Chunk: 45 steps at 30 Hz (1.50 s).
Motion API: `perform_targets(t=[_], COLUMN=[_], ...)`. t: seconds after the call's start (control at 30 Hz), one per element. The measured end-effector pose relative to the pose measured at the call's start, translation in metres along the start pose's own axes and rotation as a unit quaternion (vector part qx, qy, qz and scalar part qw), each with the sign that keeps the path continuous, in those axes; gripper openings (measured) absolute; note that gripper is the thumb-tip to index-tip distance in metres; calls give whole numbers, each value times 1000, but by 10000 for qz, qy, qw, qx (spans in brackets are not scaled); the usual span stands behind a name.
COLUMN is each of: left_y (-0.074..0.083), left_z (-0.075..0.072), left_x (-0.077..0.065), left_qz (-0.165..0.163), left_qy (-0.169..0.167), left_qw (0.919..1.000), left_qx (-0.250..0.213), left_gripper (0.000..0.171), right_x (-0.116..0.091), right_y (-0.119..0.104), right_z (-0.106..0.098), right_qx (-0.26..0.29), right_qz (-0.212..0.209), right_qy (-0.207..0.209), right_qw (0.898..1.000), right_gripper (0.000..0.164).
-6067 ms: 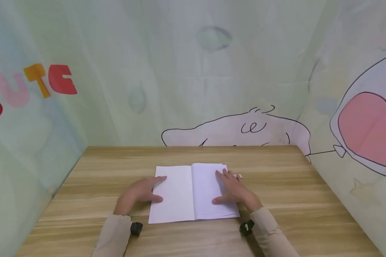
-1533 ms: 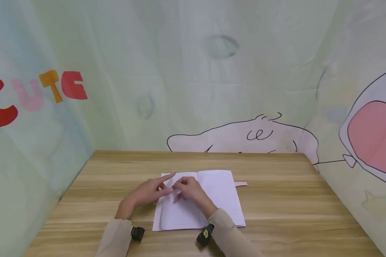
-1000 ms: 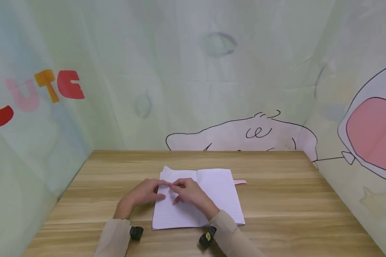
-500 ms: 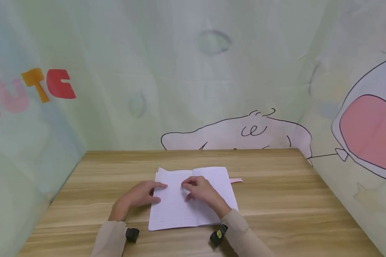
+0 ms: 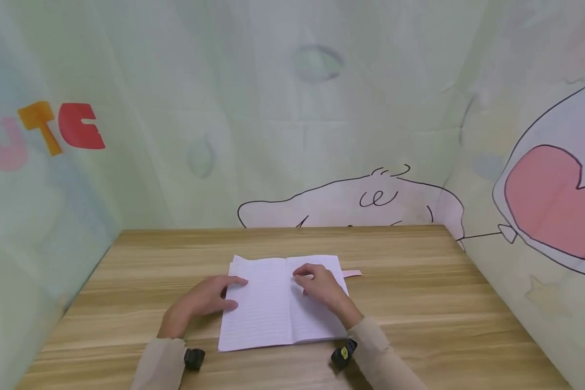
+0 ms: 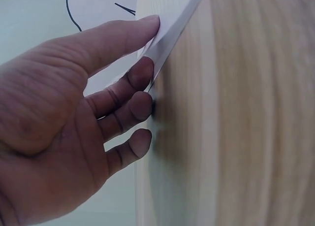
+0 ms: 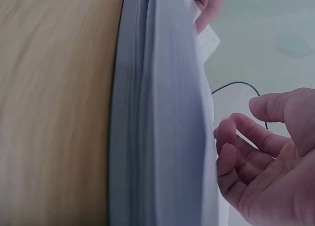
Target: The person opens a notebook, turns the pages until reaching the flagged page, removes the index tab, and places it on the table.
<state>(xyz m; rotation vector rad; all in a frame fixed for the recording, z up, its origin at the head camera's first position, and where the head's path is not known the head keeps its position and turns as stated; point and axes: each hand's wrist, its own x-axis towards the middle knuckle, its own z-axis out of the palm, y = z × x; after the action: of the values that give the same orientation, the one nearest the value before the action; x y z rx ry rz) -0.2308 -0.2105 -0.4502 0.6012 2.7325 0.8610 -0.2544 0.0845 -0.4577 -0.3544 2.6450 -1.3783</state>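
Note:
An open notebook (image 5: pixel 260 314) with lined pages lies on the table, and the upper left corner of its left page sticks up. My left hand (image 5: pixel 207 295) rests at the notebook's left edge, with thumb and index fingertip on the page. In the left wrist view the thumb touches the paper and the other fingers are by the edge. Over the right page hovers my right hand (image 5: pixel 324 287), its fingers loosely curled. Nothing shows between its fingers in the right wrist view, where the stack of page edges (image 7: pixel 162 113) stands beside it.
The wood-grain table (image 5: pixel 409 303) reaches back to a printed cloth wall (image 5: pixel 253 108). A pink strip (image 5: pixel 352 273) sticks out from the notebook's right side. Each wrist wears a small black device, such as the right one (image 5: pixel 343 355).
The left page, blank at first, now shows lines; a leaf was turned over onto it. My right hand has left the left page and moved right. My left hand stays at the left edge.

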Motion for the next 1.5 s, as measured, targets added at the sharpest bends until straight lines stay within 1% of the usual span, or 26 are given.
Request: perform_targets(t=[0.17,0.27,0.33,0.53,0.7,0.83,0.93,1.1,1.23,1.4,1.5], left_y=[-2,-4,-4,-3,-3,-3,-2,0,1,1,1], left_z=[0,0,0,0,-1,-1,-1,1,2,1,0], left_x=[-1,-2,-2,-2,-2,-2,-2,-1,0,0,0], left_qz=[-129,-196,-231,-186,-119,-68,-100,-143,-233,-379,-431], left_qy=[-25,-26,-11,-8,20,18,12,3,-14,-13,-20], left_qw=[9999,9998,9997,9998,9999,10000,9999,9999,9997,9993,9990], left_qx=[-34,-30,-49,-88,-75,-20,-18,9,-5,30,82], left_gripper=[48,50,51,54,54,54,55,55,55,56,57], right_x=[-2,-4,-5,-8,-10,-10,-13,-19,-22,-25,-27], right_y=[6,9,11,21,27,32,34,36,39,42,43], right_z=[-4,-7,-8,-13,-19,-23,-27,-34,-40,-48,-51], right_qx=[-24,-13,-103,-436,-660,-980,-1288,-1594,-1956,-2094,-2181], right_qz=[144,127,80,140,164,171,144,173,121,14,-61], right_qy=[230,325,390,584,639,509,371,103,-84,-303,-329], right_qw=[9996,9994,9992,9972,9956,9937,9909,9870,9806,9774,9754], right_gripper=[23,25,27,31,44,55,63,74,80,86,86])
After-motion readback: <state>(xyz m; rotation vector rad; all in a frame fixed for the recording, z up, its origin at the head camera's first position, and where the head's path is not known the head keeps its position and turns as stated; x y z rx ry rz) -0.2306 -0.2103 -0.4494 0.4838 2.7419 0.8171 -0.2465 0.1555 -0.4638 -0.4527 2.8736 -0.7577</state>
